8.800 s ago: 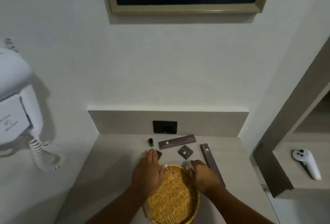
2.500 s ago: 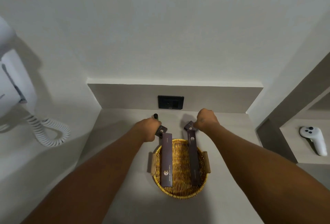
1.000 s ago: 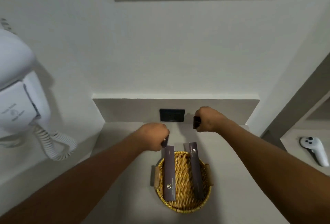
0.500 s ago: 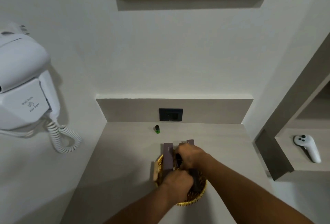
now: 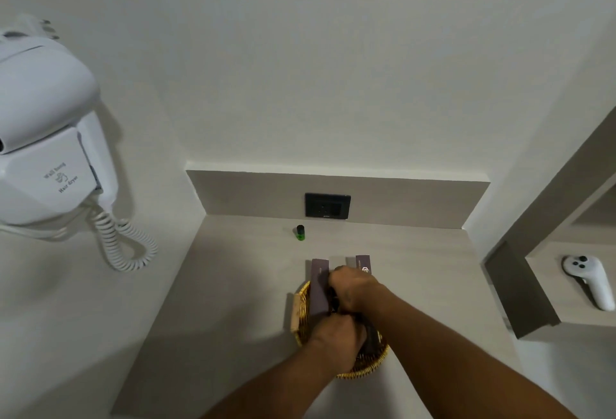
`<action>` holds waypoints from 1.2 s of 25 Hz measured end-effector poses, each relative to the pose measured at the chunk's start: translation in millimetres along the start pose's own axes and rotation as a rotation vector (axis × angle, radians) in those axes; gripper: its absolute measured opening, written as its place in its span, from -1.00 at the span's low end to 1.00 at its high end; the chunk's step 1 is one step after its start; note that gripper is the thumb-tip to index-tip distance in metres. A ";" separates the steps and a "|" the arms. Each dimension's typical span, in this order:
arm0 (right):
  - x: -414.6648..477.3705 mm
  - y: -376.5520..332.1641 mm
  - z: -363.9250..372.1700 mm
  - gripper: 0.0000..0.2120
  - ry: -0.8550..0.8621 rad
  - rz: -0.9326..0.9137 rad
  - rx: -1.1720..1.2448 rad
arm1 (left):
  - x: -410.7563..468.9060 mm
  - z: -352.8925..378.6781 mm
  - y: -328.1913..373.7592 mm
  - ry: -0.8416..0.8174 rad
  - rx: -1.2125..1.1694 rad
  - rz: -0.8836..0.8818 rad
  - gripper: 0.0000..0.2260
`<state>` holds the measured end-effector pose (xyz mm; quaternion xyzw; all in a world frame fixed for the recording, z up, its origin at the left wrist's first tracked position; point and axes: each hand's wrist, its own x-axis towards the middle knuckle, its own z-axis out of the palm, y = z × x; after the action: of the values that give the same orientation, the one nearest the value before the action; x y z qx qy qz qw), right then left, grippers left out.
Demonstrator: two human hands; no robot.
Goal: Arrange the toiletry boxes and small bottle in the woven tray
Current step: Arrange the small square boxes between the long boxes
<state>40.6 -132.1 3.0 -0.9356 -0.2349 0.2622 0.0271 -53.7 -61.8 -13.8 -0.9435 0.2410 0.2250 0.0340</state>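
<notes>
The grey counter [image 5: 233,302] fills the lower middle of the view; the woven tray [image 5: 301,310] sits on it at about 6 o'clock from the black wall socket [image 5: 327,205], largely covered by both hands. The right hand [image 5: 355,288] is curled over the tray's far half and the left hand [image 5: 336,340] is curled over its near half, the two nearly touching; what either holds, and how tightly the fingers are closed, cannot be told, since the palms face down and hide whatever lies beneath.

Two long dark boxes lie in the tray with their long axes running 12 to 6 o'clock, far ends jutting past the rim toward the socket; the left long box [image 5: 319,288] is just beside the right hand at its 9 o'clock; the right long box [image 5: 362,262] shows only its far tip at that hand's 12 o'clock, the rest covered by hand and forearm.

The small green bottle [image 5: 300,232] stands upright on the counter outside the tray, well apart from both hands, at 11 o'clock from them.

A white hair dryer [image 5: 46,125] hangs on the wall at 9 o'clock; a white controller [image 5: 591,280] lies on a side shelf at 3 o'clock.
</notes>
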 end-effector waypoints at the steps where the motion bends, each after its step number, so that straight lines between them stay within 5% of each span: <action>1: 2.3 -0.5 1.2 -0.64 -0.005 0.001 -0.004 | 1.0 1.6 0.1 0.001 -0.002 -0.004 -0.72; 15: 22.7 -1.2 16.9 -0.69 -0.021 0.052 -0.037 | 6.2 12.6 -0.9 0.060 -0.037 -0.017 -0.58; 27: 9.9 -3.3 -6.9 -0.66 0.011 0.092 -0.023 | -3.3 -13.7 -10.3 0.055 0.012 0.066 -0.71; 30: -2.9 -0.7 -27.1 -0.65 0.152 0.059 0.056 | -7.7 -30.5 -19.7 0.102 -0.014 0.092 -0.74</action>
<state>51.7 -130.9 27.8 -0.9582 -0.1971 0.1974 0.0632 -38.1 -46.3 16.0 -0.9417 0.2841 0.1799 0.0046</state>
